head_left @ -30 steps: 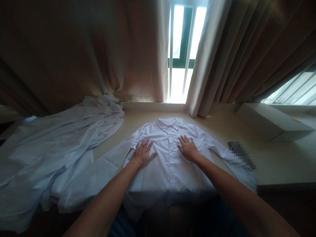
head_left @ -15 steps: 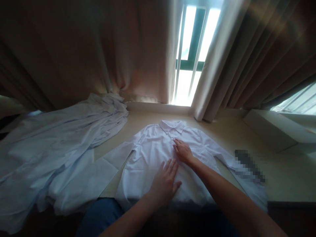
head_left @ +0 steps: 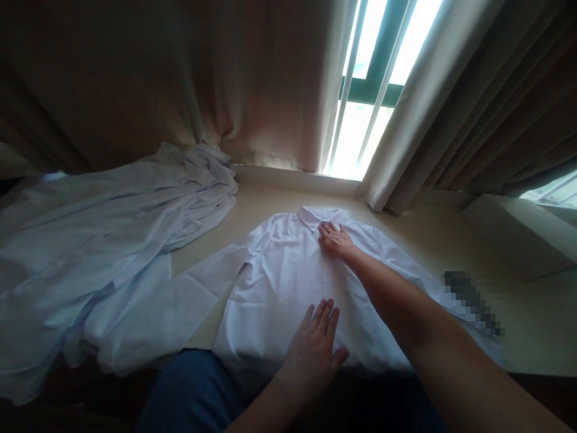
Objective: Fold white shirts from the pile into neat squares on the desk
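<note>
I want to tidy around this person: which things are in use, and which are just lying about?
In use:
white shirt, spread front up
left hand, over its lower front
right hand, on it by the collar

Apparently just lying about:
heap of white cloth
pale box
dark pixelated object

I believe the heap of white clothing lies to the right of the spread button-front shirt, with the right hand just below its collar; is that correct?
Not quite: the head view shows the heap of white clothing to the left of the button-front shirt. The right hand is just below its collar.
</note>
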Available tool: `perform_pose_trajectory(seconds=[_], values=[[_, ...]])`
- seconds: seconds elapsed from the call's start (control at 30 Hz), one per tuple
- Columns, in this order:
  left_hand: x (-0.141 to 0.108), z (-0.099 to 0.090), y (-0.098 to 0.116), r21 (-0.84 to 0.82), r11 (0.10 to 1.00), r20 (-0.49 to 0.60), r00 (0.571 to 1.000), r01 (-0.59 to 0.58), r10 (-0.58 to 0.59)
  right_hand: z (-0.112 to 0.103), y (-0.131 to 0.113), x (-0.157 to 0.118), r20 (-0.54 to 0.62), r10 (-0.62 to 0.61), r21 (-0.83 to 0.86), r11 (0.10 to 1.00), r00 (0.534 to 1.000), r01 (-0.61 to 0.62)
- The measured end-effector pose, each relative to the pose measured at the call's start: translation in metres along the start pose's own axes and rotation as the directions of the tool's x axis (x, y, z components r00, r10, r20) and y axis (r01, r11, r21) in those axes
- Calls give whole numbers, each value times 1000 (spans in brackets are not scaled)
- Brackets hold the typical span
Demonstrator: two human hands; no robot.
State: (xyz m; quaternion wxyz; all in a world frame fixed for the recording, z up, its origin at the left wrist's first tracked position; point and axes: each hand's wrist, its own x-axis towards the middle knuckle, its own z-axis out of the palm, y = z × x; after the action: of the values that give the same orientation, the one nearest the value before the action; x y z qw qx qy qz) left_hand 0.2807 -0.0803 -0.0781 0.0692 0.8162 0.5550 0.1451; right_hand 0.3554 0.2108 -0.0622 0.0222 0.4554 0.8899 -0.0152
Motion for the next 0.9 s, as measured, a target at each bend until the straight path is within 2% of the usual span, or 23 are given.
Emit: perform_pose_trajectory(seconds=[0.53,0.73,0.9], values=[[-48,9,27,-73,997,64,998,7,-2,-2,-7,2,36,54,-52,997,998,-52],[-48,7,24,-83,996,62,998,10,-5,-5,-8,5,66,88,-42,996,994,-85],[-46,3,19,-98,995,48,999,-10,14,-18,-8,1,72,89,-26,996,993,-88]])
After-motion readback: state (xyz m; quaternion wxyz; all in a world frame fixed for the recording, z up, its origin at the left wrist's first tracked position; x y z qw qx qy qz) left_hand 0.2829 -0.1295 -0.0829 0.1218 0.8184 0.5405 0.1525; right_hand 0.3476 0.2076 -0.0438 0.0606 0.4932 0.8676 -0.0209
